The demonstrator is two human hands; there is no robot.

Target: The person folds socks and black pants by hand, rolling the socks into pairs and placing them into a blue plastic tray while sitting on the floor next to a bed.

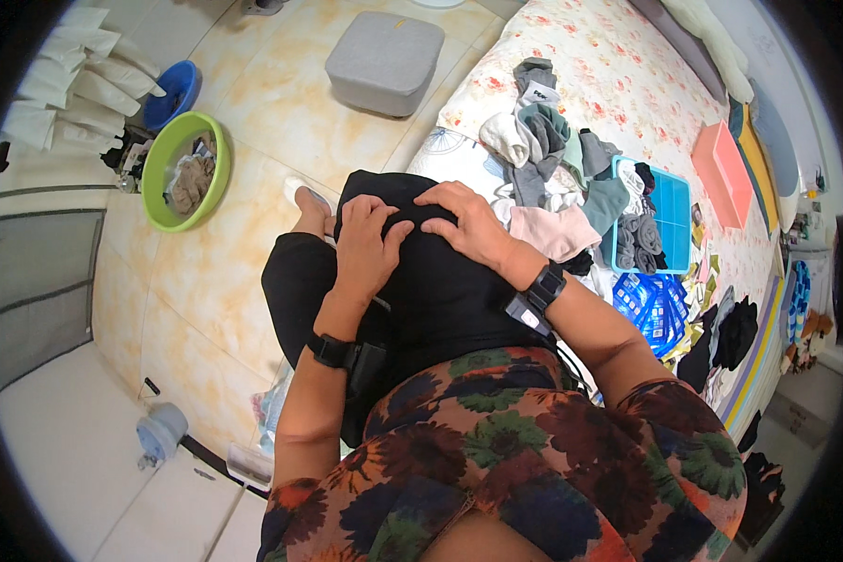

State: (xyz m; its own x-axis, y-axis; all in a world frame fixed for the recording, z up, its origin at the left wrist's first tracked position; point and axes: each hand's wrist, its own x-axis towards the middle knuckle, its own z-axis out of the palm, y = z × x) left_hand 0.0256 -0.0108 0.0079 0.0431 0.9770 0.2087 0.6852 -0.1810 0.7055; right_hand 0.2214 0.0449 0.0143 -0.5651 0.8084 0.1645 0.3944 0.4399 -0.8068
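My left hand (371, 246) and my right hand (472, 223) face each other over my lap. Their thumbs and fingertips are bent against black fabric (411, 211) on my thigh. Whether this is a separate black piece or only my trousers, I cannot tell. To my right on the bed lies a heap of loose socks in grey, white and green, with a pink sock (558, 232) nearest my right hand. Beyond it, a blue divided box (669, 211) holds rolled grey socks (639, 235), with white and black ones in its near compartments.
A pink bin (722, 175) lies on the floral bedspread (604, 77). Blue plastic packs (652, 309) and black clothing (737, 330) are at the right. On the tiled floor stand a grey stool (386, 60), a green basin (151, 211) with clothes inside and a blue basin (161, 116).
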